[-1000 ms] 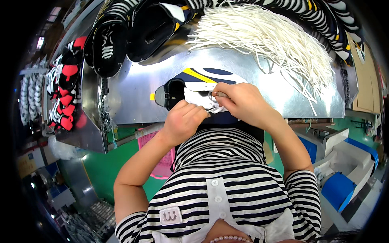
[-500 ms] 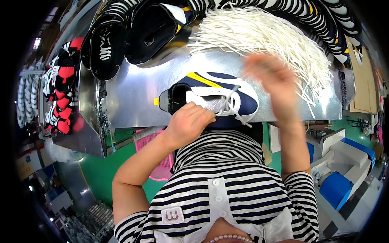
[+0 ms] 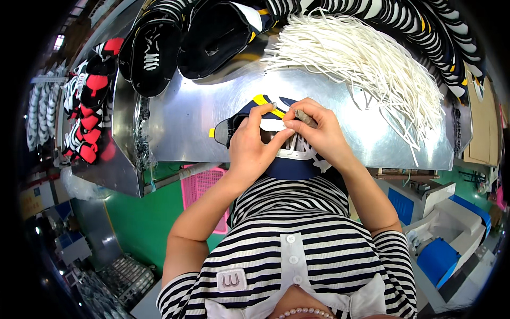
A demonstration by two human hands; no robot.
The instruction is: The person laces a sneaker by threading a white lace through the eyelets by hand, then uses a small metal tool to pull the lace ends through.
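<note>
A navy, white and yellow shoe upper (image 3: 289,170) lies tilted at the table's front edge, its yellow heel tab to the left. My left hand (image 3: 254,146) grips it, the thumb at the opening and the index finger over the far white eyelet strip. From the right, my right hand (image 3: 323,133) meets that same strip with thumb and index finger pinched together. One of its fingers has a tan wrap around it. What lies between those fingertips is hidden. White shoelace (image 3: 293,141) crosses the opening below my fingers.
A large heap of loose white laces (image 3: 366,64) lies at the back right of the metal table (image 3: 186,122). Black shoe uppers (image 3: 154,58) stand along the back. Red, black and white uppers (image 3: 90,111) are stacked at left; a pink basket (image 3: 199,186) stands below.
My right hand has come back left from beside the lace heap to the upper. The left hand has shifted to the eyelet strip, and the upper is now tilted, its toe turned toward me.
</note>
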